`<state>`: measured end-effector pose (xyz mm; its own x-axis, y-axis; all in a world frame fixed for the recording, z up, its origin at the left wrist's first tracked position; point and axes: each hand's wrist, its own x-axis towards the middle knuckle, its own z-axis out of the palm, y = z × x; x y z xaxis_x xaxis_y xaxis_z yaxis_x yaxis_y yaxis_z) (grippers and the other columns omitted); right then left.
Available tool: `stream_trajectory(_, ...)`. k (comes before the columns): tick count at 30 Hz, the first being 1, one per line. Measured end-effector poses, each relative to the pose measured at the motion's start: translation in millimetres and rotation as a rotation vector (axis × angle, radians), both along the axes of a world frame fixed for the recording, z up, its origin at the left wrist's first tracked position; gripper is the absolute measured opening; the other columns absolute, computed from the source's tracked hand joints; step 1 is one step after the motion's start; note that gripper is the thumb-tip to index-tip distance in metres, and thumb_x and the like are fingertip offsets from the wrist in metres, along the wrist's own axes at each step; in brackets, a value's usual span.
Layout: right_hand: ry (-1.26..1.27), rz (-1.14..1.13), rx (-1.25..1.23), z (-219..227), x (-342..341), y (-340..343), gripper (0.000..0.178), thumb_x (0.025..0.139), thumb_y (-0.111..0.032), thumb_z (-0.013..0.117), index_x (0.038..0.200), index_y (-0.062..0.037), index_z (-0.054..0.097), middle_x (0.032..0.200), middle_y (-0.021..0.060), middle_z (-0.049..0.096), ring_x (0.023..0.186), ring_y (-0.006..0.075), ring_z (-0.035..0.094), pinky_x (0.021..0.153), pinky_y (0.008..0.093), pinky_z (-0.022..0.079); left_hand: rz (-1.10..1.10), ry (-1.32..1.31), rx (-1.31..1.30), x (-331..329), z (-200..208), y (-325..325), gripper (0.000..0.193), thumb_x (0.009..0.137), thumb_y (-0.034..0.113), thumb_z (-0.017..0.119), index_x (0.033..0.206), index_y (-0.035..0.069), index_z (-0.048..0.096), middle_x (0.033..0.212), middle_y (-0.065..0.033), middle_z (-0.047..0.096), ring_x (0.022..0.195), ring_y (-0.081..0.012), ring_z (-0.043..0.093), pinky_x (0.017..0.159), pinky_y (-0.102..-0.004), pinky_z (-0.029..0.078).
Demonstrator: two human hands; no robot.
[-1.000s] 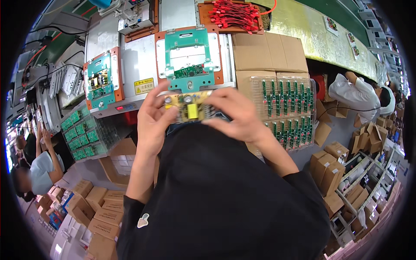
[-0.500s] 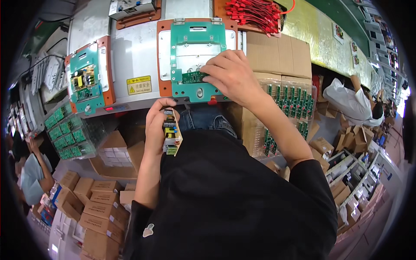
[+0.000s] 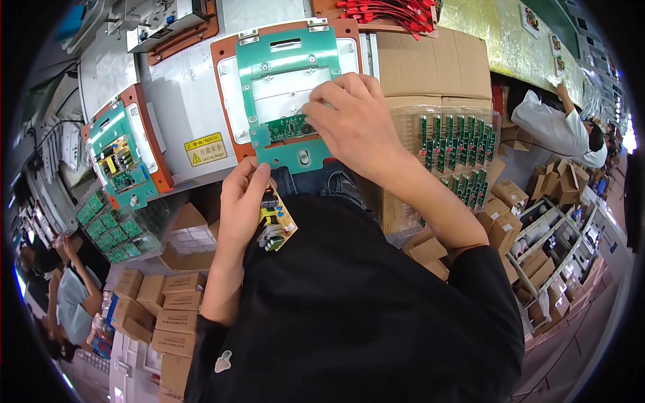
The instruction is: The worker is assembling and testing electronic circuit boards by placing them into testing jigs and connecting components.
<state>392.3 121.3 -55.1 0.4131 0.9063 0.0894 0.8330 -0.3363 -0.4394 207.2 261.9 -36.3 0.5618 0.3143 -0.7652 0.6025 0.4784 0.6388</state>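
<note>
My left hand [image 3: 240,205] is closed around the upper end of a populated circuit board [image 3: 279,219], with a yellow part and capacitors on it. That board hangs tilted in front of my body, below the bench edge. My right hand [image 3: 356,127] reaches over a green fixture [image 3: 287,50] in an orange-brown frame. Its fingertips pinch the right end of a narrow green circuit board [image 3: 285,128], which lies across the fixture's lower part. The fingers hide that end. The fixture's white middle opening shows above the board.
Left on the bench, a second green fixture [image 3: 126,187] carries a populated board [image 3: 114,163]. Red wires [image 3: 393,15] lie at the back. A clear tray [image 3: 412,127] of narrow boards stands right, and a tray of green boards [image 3: 111,232] left. Cardboard boxes [image 3: 176,321] are stacked lower left.
My view has shifted, so the bench things sit differently. The board in my left hand has turned, showing more of its component face. My right hand stays at the narrow board's right end.
</note>
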Motion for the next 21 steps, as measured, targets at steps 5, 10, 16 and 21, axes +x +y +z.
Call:
stream_trajectory(5,0.181,-0.126,0.256,16.0,-6.6,-6.7,0.022,0.076,-0.009,0.075,0.097,-0.0117,0.070,0.102,0.0015,0.064,0.097,0.0235,0.058,0.085,0.0394,0.043,-0.220,0.044,0.291,-8.5,-5.8,1.6,0.024,0.098,0.019,0.058,0.088,-0.001,0.066,0.068,-0.0019,0.060,0.062,-0.0073,0.054,0.058,-0.0264,0.041)
stream_trajectory(10,0.250,-0.012,0.229,23.0,-29.0,-34.1,0.031,0.073,-0.009,0.079,0.102,-0.0105,0.070,0.100,0.0027,0.064,0.090,0.0255,0.059,0.079,0.0375,0.044,-0.485,0.284,0.613,10.8,16.5,2.2,0.029,0.094,0.028,0.063,0.082,0.002,0.067,0.063,-0.0104,0.063,0.057,-0.0240,0.061,0.059,-0.0339,0.046)
stream_trajectory(16,0.316,0.008,0.194,-12.8,-28.0,-30.2,0.035,0.073,-0.013,0.079,0.107,-0.0105,0.070,0.094,0.0036,0.062,0.085,0.0251,0.060,0.075,0.0366,0.048,-0.620,0.324,0.870,21.8,4.6,4.8,0.037,0.093,0.041,0.062,0.084,0.006,0.070,0.068,-0.0146,0.066,0.071,-0.0379,0.065,0.063,-0.0436,0.049)
stream_trajectory(21,0.159,0.170,0.119,-20.3,-5.3,-17.2,0.024,0.080,-0.015,0.075,0.103,-0.0107,0.069,0.090,0.0029,0.062,0.080,0.0234,0.063,0.070,0.0369,0.051,-0.516,0.236,0.833,27.9,-16.5,8.2,0.040,0.092,0.042,0.063,0.084,0.004,0.070,0.071,-0.0141,0.066,0.073,-0.0354,0.066,0.066,-0.0419,0.049)
